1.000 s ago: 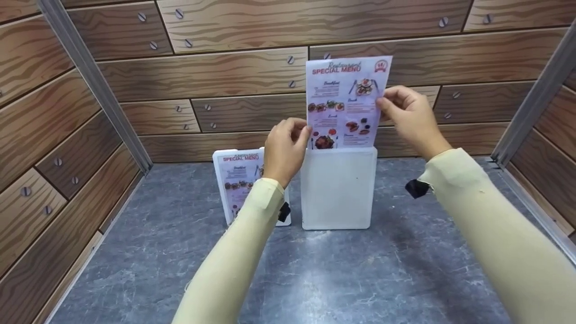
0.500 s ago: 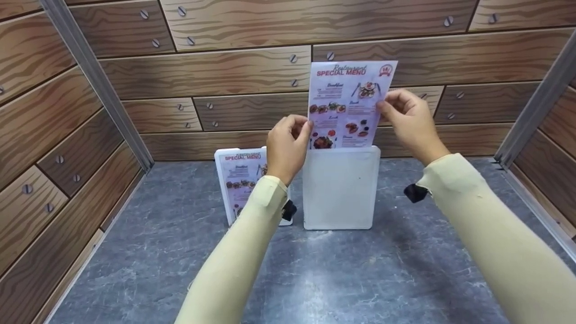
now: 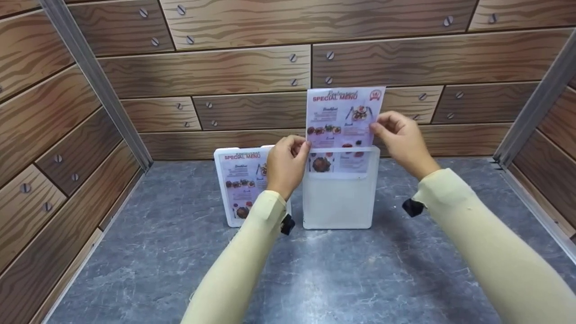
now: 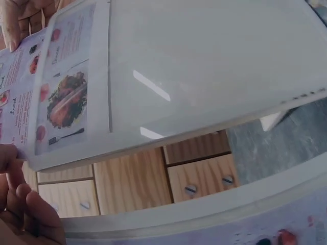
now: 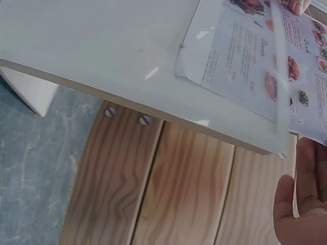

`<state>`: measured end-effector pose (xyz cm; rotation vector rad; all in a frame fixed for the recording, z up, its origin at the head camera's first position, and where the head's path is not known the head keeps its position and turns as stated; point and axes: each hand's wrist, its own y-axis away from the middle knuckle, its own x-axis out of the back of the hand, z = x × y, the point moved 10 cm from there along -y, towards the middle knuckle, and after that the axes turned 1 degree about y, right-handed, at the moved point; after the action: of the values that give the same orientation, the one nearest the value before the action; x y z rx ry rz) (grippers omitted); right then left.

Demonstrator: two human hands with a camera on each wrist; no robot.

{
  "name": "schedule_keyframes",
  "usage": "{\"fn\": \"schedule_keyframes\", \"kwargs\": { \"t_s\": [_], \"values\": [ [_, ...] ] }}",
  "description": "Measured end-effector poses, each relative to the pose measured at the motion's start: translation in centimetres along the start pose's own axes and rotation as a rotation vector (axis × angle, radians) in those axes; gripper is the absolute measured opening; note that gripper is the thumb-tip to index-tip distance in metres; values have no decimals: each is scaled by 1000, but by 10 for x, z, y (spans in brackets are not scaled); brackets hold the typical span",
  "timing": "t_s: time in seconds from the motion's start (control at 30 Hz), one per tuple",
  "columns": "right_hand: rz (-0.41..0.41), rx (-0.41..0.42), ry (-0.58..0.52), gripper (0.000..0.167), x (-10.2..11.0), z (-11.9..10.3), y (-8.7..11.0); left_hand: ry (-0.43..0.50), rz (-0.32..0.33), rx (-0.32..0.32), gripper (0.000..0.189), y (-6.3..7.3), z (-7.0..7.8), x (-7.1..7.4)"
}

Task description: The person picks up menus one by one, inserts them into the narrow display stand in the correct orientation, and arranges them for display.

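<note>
A printed menu sheet [image 3: 344,112] headed "Special Menu" stands partly inside a white, clear-fronted menu holder [image 3: 338,202]. Its lower part shows through the front panel, while the upper part sticks out above the top edge. My left hand [image 3: 288,164] pinches the sheet's left edge just above the holder's top left corner. Higher up, my right hand [image 3: 402,141] pinches the right edge between thumb and fingers. In the left wrist view the bottom of the sheet [image 4: 66,92] lies behind the clear panel. From the right wrist the sheet's lower corner [image 5: 204,71] looks slightly creased.
To the left stands a second menu holder [image 3: 243,189] with a like menu in it, partly hidden by my left hand and sleeve. Both holders stand on a grey marbled table [image 3: 342,274]. A wood-print wall [image 3: 252,112] rises behind, with metal posts at the corners.
Both hands have moved down with the menu sheet. Its lower end, earlier level with the holder's top edge, now shows behind the clear front.
</note>
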<state>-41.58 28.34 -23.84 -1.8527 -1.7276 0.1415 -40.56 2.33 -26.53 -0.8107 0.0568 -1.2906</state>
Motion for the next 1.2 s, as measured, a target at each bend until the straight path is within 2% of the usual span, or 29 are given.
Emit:
{"fn": "schedule_keyframes", "kwargs": {
  "t_s": [0.17, 0.27, 0.5, 0.67, 0.87, 1.03, 1.2],
  "values": [
    [-14, -27, 7, 21, -3, 10, 5, -28, -29, 19, 15, 3, -5, -4],
    [-29, -44, 1, 24, -4, 10, 5, -11, -38, 39, 15, 2, -6, -4],
    [10, -1, 14, 26, 5, -7, 1, 125, -9, 54, 13, -7, 0, -1],
    [17, 21, 16, 23, 4, -13, -1, 123, 21, 52, 11, -9, 2, 4],
    [-3, 22, 16, 20, -2, 2, 7, 82, 14, 43, 12, -2, -6, 1],
    [-21, 3, 72, 20, -6, 17, 17, 57, 6, 39, 12, 7, -16, -4],
    [-22, -26, 75, 21, -6, 26, 22, 60, -4, 43, 13, 8, -15, -5]
  ]
}}
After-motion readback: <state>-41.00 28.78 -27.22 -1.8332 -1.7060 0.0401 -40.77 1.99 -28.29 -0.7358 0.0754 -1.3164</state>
